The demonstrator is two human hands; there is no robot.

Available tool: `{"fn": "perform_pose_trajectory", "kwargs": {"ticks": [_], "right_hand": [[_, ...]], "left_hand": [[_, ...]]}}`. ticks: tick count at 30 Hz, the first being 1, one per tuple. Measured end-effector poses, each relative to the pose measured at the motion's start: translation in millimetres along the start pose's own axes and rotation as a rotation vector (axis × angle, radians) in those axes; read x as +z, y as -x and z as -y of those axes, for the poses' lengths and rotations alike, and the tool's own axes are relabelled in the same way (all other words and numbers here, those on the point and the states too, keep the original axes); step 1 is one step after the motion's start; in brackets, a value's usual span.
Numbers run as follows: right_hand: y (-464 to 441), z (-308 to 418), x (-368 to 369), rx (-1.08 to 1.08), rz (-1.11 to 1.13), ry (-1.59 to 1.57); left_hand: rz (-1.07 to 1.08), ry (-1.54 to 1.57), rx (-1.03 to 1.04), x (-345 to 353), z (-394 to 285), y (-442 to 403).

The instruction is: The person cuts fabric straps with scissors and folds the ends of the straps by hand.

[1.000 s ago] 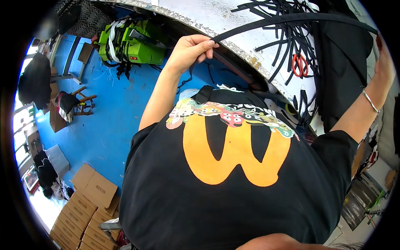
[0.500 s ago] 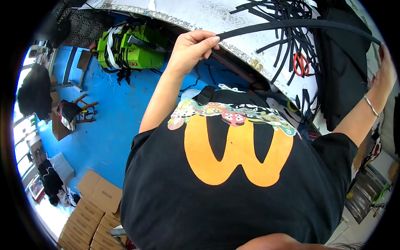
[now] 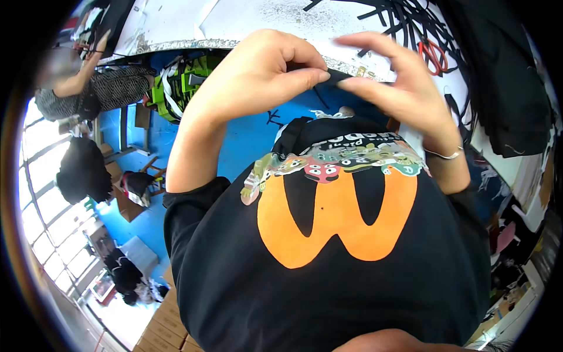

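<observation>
My left hand (image 3: pixel 267 73) is closed, with thumb and forefinger pinching a black strip (image 3: pixel 336 76) in front of my chest. Only a short piece of the strip shows, dark against the table edge. Facing it from the right is my right hand (image 3: pixel 407 88), slightly blurred, its thumb and forefinger spread wide apart. The right thumb tip is close to the strip; whether it touches cannot be made out. Beyond the right hand, red-handled scissors (image 3: pixel 433 57) lie on the white table (image 3: pixel 264 20) among loose black strips (image 3: pixel 404 20).
Black cloth (image 3: pixel 492 70) is heaped at the table's right. A green machine or crate (image 3: pixel 187 82) stands below the table's left side. Another person's arm (image 3: pixel 88 73) shows at upper left. Cardboard boxes (image 3: pixel 164 322) are stacked at lower left on the blue floor (image 3: pixel 126 226).
My hands were far apart with the black strip stretched between them. Now they are close together before my chest; the right hand has come left and its fingers have spread.
</observation>
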State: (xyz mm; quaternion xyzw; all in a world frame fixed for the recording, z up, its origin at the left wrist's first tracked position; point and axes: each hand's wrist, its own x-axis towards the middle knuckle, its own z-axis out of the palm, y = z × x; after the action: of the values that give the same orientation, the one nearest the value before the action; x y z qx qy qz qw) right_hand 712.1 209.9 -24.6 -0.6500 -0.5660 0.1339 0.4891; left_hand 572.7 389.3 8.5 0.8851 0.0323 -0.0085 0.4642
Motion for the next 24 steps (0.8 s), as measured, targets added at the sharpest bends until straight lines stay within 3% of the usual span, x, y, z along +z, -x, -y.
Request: {"fn": "perform_pose_trajectory", "kwargs": {"ticks": [5, 11, 24], "right_hand": [[0.1, -4.5, 9.8, 0.085, 0.045, -0.133], [-1.6, -9.7, 4.0, -0.096, -0.016, 0.029], [-0.8, -11.9, 10.6, -0.03, -0.132, -0.064]], "left_hand": [[0.057, -0.292, 0.099, -8.4, -17.7, -13.7], [0.047, -0.449, 0.147, 0.4, -21.7, -18.6], [-0.182, -0.396, 0.16, 8.6, -18.6, -10.9]]}}
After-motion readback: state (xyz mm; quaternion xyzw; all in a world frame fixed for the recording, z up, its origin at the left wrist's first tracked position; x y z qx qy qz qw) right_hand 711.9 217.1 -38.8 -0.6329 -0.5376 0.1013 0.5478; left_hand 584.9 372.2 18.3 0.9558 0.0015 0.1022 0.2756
